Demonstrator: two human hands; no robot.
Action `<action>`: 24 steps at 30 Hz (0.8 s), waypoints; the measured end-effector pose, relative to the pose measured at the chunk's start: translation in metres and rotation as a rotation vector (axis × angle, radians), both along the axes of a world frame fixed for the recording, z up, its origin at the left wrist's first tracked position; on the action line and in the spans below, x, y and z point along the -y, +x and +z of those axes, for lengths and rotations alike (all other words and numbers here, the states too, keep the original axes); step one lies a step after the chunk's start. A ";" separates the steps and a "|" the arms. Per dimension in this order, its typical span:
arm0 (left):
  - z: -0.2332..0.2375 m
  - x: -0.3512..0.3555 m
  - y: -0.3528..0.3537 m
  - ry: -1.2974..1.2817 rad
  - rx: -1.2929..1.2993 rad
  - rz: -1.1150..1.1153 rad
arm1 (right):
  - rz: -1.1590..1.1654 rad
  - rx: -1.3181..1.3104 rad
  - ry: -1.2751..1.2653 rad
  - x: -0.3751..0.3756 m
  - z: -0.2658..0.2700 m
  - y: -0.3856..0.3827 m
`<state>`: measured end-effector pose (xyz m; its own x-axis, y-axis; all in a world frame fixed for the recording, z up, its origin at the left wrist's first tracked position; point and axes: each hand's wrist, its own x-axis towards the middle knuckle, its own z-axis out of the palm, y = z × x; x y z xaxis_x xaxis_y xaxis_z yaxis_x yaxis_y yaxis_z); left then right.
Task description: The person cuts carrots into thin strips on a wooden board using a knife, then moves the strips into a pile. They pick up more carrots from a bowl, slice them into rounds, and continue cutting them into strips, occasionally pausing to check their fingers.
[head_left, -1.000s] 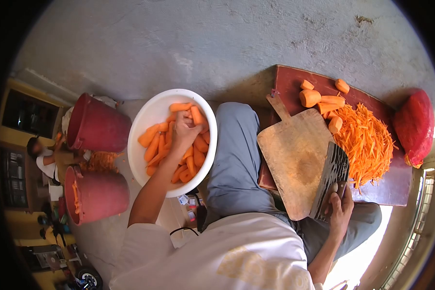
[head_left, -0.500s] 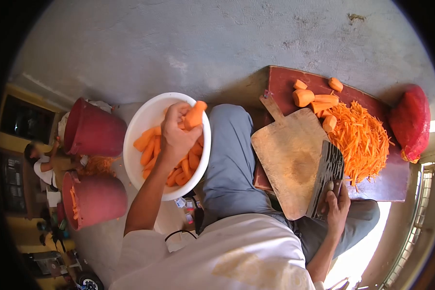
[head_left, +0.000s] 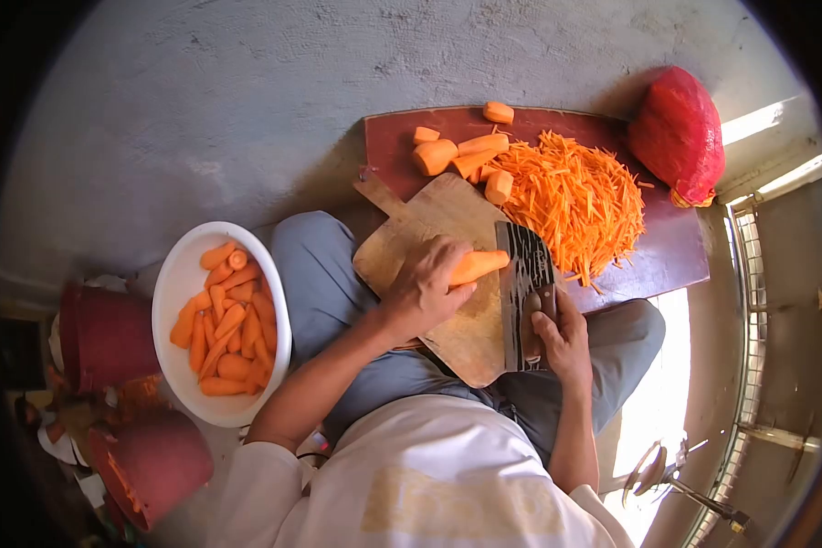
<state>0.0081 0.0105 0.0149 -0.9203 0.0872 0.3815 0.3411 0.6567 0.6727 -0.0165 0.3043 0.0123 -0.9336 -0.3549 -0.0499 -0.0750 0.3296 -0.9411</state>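
Note:
My left hand (head_left: 429, 285) is closed around a peeled carrot (head_left: 479, 267), held over the wooden cutting board (head_left: 457, 338) with its tip pointing right. A wide cleaver (head_left: 523, 274) with dark, streaked sides is in my right hand (head_left: 562, 336), whose fingers wrap its wooden handle. The blade stands at the board's right side, close to the carrot's tip. Just beyond the blade lies a heap of shredded carrot (head_left: 571, 201). Several cut carrot chunks (head_left: 436, 157) rest beside the heap, past the board's far edge.
The red low table (head_left: 671, 247) bears the board, heap and a red bundle (head_left: 678, 137). On the left stands a white tub (head_left: 163, 301) of whole peeled carrots (head_left: 231, 320). Two red buckets (head_left: 110, 338) and another person (head_left: 55, 438) are farther left. A fan (head_left: 667, 475) stands at lower right.
My left hand has carried a carrot from the white tub to over the board. My right hand still holds the cleaver at the board's right side. The view has turned rightward.

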 end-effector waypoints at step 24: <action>-0.014 -0.006 0.010 0.048 -0.086 0.039 | 0.076 -0.018 0.259 0.021 0.102 0.045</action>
